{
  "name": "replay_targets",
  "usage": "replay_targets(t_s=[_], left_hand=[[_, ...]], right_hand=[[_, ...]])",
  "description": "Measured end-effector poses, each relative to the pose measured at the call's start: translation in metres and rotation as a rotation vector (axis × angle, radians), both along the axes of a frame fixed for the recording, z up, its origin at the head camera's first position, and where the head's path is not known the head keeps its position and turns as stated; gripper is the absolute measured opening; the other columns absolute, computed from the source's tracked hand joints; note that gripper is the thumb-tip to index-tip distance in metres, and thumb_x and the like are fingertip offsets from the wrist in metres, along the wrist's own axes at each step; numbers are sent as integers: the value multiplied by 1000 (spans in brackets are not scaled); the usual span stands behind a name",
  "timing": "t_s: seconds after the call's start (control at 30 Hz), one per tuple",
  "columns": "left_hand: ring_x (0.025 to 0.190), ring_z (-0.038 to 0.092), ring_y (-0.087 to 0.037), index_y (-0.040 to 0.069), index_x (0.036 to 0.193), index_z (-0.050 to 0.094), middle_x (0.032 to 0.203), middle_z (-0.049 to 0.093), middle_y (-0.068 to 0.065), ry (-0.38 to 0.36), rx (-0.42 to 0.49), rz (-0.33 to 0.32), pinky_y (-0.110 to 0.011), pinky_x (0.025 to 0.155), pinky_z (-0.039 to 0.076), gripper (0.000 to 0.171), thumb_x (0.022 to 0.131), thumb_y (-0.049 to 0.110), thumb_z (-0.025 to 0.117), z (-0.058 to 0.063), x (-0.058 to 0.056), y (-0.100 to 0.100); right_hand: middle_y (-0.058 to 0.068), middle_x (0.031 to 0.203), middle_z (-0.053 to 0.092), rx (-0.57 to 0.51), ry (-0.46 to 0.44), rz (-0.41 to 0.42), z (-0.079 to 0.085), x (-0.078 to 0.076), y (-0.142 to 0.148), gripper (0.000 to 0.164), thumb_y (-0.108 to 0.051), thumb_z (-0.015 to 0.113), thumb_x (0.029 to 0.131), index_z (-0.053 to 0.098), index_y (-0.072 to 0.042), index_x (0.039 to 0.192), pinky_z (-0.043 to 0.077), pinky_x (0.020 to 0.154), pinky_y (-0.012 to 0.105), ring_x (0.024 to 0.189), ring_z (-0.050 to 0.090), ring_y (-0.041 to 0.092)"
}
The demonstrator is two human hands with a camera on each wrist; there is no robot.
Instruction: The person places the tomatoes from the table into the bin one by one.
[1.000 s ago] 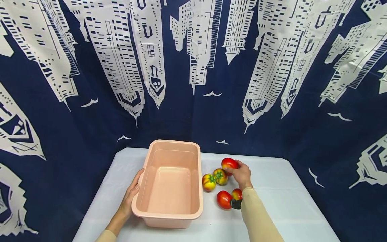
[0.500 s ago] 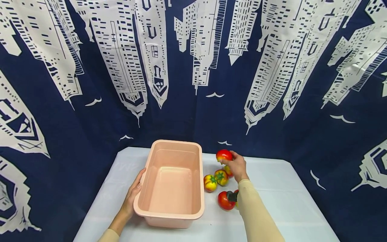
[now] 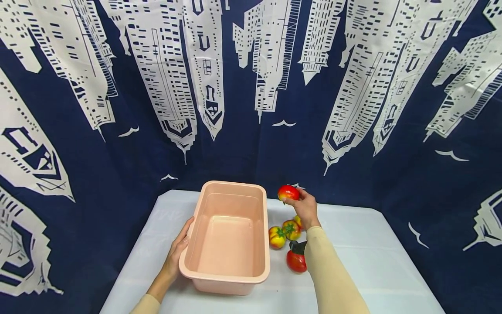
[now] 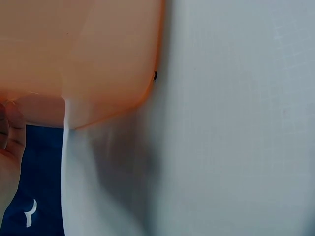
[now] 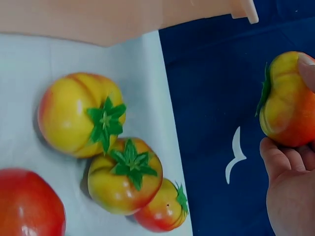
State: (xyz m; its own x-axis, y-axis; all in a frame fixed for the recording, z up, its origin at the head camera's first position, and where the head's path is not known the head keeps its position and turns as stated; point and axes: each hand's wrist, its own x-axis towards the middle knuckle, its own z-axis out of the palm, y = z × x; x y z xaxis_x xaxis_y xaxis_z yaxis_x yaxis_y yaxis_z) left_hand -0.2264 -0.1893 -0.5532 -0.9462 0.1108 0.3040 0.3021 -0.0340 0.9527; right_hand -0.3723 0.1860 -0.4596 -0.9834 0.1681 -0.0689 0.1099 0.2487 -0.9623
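Note:
My right hand holds a red-and-yellow tomato between thumb and fingers, raised near the table's back edge. In the right wrist view this tomato shows its green calyx on the side away from the palm. A peach-coloured plastic tub stands to the left, with bare inside walls and floor. Along its left side my left hand rests, fingers extended against the outer wall below the rim. The left wrist view catches only part of that hand.
Right of the tub, two yellow-green tomatoes and a smaller one sit in a row on the white table. Nearer lies a red tomato, partly behind the right sleeve. A navy skyline-print cloth hangs behind.
My right hand has lifted the red-and-yellow tomato off the table, upward and slightly left, uncovering a small tomato beneath. My left hand stays at the tub. The head view has shifted slightly.

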Motion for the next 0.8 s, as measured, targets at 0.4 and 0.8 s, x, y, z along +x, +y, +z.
replay_targets(t_s=[0.4,0.8], left_hand=[[141,23,8,20,156,20,165,13,-7,3,14,-22,-7,105,23,56,100,24,26,0,0,1],[141,24,8,19,156,21,164,15,-9,38,1,-4,-7,105,23,56,100,21,25,-2,-2,-2]], right_hand=[[14,150,45,2,27,4,13,-2,-16,79,-17,78,80,40,-9,148,40,110,42,130,50,30],[14,146,49,-13,110,82,37,-7,-49,77,-13,79,79,42,-8,147,42,108,42,128,51,30]])
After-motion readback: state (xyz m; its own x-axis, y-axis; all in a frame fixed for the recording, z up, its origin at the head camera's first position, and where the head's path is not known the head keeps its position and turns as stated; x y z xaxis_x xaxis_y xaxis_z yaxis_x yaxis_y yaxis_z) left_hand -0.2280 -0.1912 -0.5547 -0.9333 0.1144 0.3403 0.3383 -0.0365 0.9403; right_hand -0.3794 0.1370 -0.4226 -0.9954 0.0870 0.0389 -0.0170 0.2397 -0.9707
